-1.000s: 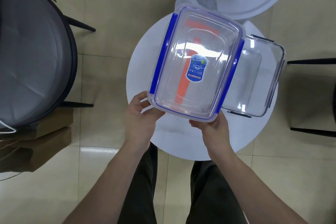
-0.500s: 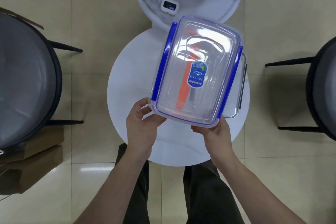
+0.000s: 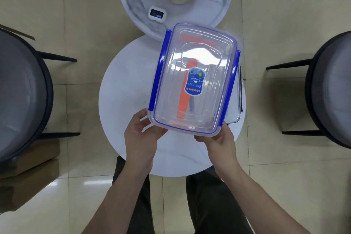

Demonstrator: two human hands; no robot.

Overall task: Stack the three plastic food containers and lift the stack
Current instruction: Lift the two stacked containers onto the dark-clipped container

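Clear rectangular plastic container with blue side clips (image 3: 193, 80) held by near edge, left hand (image 3: 141, 135) and right hand (image 3: 218, 141) fingers clamped on its corners.

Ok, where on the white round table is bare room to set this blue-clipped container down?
The white round table is bare on its left half and along the near edge. The right side is crowded: a clear container sits under the held blue-clipped container.

Both forearms are extended forward from 6 o'clock. The left hand (image 3: 141, 135) is closed on the container (image 3: 193, 80) at its 7 o'clock corner, the right hand (image 3: 218, 140) at 5 o'clock.
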